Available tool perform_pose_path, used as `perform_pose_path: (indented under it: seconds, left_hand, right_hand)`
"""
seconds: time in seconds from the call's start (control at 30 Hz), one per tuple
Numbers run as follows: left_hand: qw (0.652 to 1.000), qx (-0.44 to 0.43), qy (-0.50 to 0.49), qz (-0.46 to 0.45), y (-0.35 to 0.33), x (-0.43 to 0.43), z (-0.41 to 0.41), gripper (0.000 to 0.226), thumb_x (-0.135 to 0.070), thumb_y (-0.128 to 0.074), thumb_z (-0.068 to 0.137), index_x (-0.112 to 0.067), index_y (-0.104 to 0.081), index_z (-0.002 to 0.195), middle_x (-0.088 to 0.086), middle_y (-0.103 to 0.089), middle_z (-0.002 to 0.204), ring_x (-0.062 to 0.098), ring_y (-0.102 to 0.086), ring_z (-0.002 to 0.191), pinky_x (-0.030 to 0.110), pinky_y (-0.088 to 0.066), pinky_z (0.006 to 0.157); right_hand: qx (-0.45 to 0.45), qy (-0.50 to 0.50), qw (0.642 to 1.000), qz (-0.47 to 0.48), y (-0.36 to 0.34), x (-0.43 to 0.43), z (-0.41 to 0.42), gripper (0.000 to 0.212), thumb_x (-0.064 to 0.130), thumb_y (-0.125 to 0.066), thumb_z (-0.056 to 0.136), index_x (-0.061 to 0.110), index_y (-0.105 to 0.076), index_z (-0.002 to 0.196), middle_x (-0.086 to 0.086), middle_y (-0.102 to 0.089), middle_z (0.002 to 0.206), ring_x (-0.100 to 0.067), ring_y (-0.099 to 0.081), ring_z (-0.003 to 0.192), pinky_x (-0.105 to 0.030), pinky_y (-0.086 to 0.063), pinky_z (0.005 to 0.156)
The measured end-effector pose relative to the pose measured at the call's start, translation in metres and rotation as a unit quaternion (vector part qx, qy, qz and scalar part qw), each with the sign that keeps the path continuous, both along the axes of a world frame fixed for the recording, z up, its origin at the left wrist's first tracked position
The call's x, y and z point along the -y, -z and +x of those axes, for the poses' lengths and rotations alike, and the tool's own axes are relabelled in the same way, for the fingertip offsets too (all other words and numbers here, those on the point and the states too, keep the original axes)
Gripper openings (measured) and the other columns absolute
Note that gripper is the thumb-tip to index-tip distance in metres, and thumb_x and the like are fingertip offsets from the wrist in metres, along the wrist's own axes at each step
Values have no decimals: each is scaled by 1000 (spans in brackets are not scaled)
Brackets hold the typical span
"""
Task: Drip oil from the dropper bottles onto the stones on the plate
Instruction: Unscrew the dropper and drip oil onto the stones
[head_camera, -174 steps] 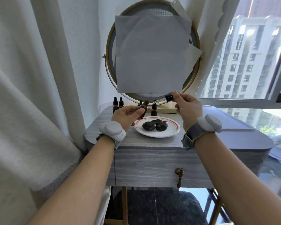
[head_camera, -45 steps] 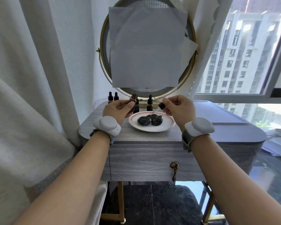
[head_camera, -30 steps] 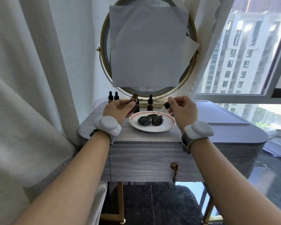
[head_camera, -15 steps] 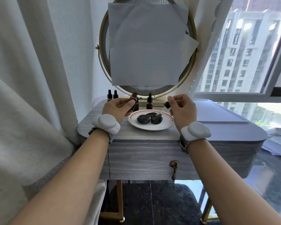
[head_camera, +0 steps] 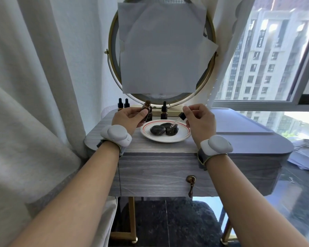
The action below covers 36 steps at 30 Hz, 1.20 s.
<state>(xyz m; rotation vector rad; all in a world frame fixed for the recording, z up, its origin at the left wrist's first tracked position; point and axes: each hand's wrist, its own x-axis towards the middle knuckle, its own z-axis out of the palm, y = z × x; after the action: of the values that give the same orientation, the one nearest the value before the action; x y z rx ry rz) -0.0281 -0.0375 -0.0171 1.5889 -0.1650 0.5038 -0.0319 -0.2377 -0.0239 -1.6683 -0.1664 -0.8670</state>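
Note:
A white plate with a red rim line point(head_camera: 183, 135) sits on the grey dresser top and carries three dark stones point(head_camera: 157, 130). My left hand point(head_camera: 128, 117) grips an uncapped amber dropper bottle point(head_camera: 147, 106) just left of the plate. My right hand point(head_camera: 199, 120) pinches the black bulb of the dropper point(head_camera: 182, 116). Its glass pipette slants down to the left, with the tip just over the right-hand stone point(head_camera: 173, 130).
A capped dropper bottle point(head_camera: 164, 111) stands behind the plate, and two more point(head_camera: 123, 104) stand at the back left. A round mirror point(head_camera: 114, 68) covered with paper rises behind them. A curtain hangs at the left, a window at the right. The dresser point(head_camera: 159, 148) has a drawer knob point(head_camera: 190, 180).
Since 5.8 s ago my right hand has lowered the dropper from level with the bottle to over the stones. Over the last second both hands have barely moved.

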Motion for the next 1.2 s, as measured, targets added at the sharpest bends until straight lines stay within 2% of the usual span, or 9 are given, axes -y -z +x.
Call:
perform_pose_path:
  seconds: [0.13, 0.27, 0.4, 0.53, 0.73, 0.97, 1.1, 1.2]
  left_hand:
    - [1000, 0, 1, 3, 0, -1, 0, 5, -22, -68, 84, -21, -67, 89, -5, -69, 76, 1, -65, 56, 13, -54, 59]
    - [1000, -1, 4, 0, 0, -1, 0, 3, -22, -68, 83, -23, -67, 85, -5, -70, 76, 2, -65, 57, 12, -54, 59]
    - [1000, 2, 6, -4, 0, -1, 0, 3, -22, -69, 83, -24, -67, 85, -6, -70, 75, 1, -65, 57, 12, -53, 58]
    - [1000, 0, 3, 0, 1, 0, 0, 4, -21, -68, 83, -22, -67, 87, -6, -69, 75, 0, -65, 56, 12, -53, 58]
    - [1000, -2, 4, -9, -1, 3, -1, 10, -16, -66, 85, -14, -66, 95, -2, -67, 76, -1, -63, 51, 10, -52, 56]
    - [1000, -7, -1, 5, -1, 1, -1, 8, -19, -67, 84, -18, -66, 92, -5, -68, 77, -1, -64, 53, 10, -53, 57]
    - [1000, -5, -1, 5, -1, 1, 0, 8, -20, -68, 84, -19, -66, 92, -6, -68, 76, 0, -64, 54, 11, -53, 57]
    - [1000, -6, 1, 8, -2, 0, 0, 9, -20, -67, 84, -19, -66, 92, -6, -68, 77, 0, -64, 54, 11, -53, 58]
  right_hand:
    - [8, 0, 1000, 23, 0, 0, 0, 14, 28, -66, 89, 24, -61, 76, 12, -65, 60, -3, -55, 50, -13, -47, 51]
    - [6, 6, 1000, 15, 1, 1, 1, 13, 30, -65, 89, 23, -62, 79, 12, -65, 62, -1, -55, 50, -13, -46, 52]
    - [6, 27, 999, 16, 2, 3, 2, 13, 32, -65, 89, 27, -62, 77, 15, -65, 60, -1, -56, 51, -17, -50, 57]
    - [3, 58, 998, 26, 4, 5, 4, 12, 33, -64, 89, 23, -63, 83, 13, -65, 65, -8, -58, 56, -27, -52, 65]
    - [1, 78, 996, 42, 4, 5, 4, 11, 33, -64, 90, 25, -62, 83, 18, -63, 67, -8, -62, 60, -31, -57, 68]
    - [-3, 62, 997, 50, 4, 4, 3, 9, 33, -65, 89, 25, -62, 85, 13, -67, 70, -12, -66, 63, -36, -59, 72]
    - [-7, 41, 998, 47, 3, 4, 2, 11, 33, -65, 89, 22, -65, 87, 8, -70, 72, -13, -67, 63, -31, -58, 71]
    - [-1, 27, 999, 40, 2, 2, 0, 9, 31, -65, 89, 25, -63, 82, 13, -69, 69, -3, -64, 57, -18, -55, 61]
